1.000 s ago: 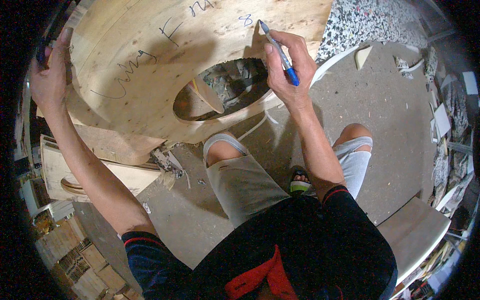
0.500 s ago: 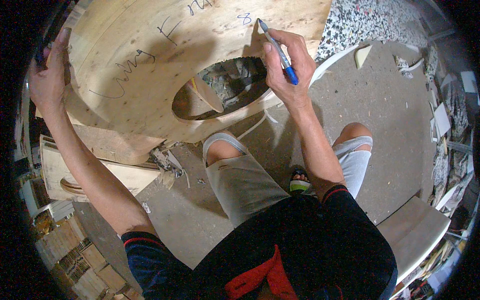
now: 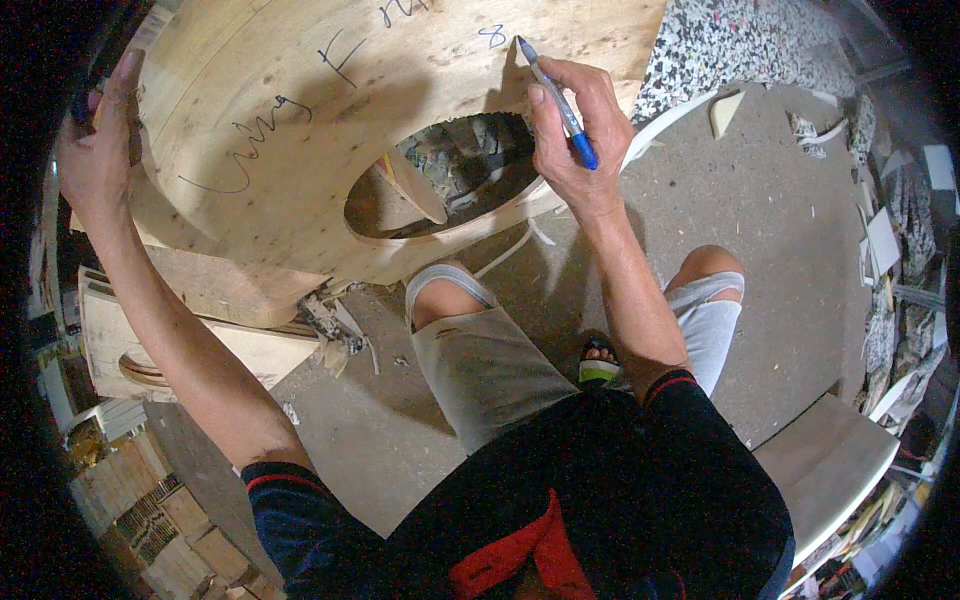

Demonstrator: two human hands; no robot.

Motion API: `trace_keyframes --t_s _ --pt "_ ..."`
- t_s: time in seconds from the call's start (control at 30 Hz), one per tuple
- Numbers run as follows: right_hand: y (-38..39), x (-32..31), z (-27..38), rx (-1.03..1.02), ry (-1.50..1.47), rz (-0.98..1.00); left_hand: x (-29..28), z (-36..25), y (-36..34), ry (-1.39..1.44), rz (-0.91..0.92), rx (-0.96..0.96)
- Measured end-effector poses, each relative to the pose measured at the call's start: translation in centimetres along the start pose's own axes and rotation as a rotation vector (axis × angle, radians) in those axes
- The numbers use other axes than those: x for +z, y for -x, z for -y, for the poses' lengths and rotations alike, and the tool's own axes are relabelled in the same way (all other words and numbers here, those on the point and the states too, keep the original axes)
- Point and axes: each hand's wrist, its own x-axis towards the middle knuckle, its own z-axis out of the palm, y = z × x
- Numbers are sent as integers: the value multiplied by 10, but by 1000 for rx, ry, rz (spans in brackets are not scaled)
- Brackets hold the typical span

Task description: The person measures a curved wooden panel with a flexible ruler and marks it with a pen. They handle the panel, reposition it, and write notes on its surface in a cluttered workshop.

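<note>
A large pale plywood board (image 3: 270, 190) with dark handwriting and an oval cut-out lies tilted before me. My right hand (image 3: 585, 130) pinches a ballpoint pen (image 3: 560, 105) with a blue end. Its tip meets the wood at the upper right, just beside a small blue mark. At the board's far left edge, my left hand (image 3: 97, 165) grips the rim, one finger pointing up along it; the other fingertips are partly lost in shadow.
Cut plywood pieces (image 3: 230, 340) lie below the board at left, with wood scraps (image 3: 180, 520) farther down. Speckled foam (image 3: 740, 55) stands at upper right. A padded curved piece (image 3: 830, 470) sits at lower right. Offcuts (image 3: 880, 245) line the right side of the concrete floor (image 3: 780, 300).
Almost nothing differs. The board and its writing have shifted very slightly to the right, and my left hand sits a touch higher. The pen tip remains in about the same place.
</note>
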Motion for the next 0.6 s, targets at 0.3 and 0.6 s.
trace_keyframes --t_s 0.3,0.6 --pt "-1 -1 1 2 -2 5 -1 15 -5 -120 -2 -94" --pt "-3 -1 5 25 -13 -3 -1 18 -7 -99 39 -136"
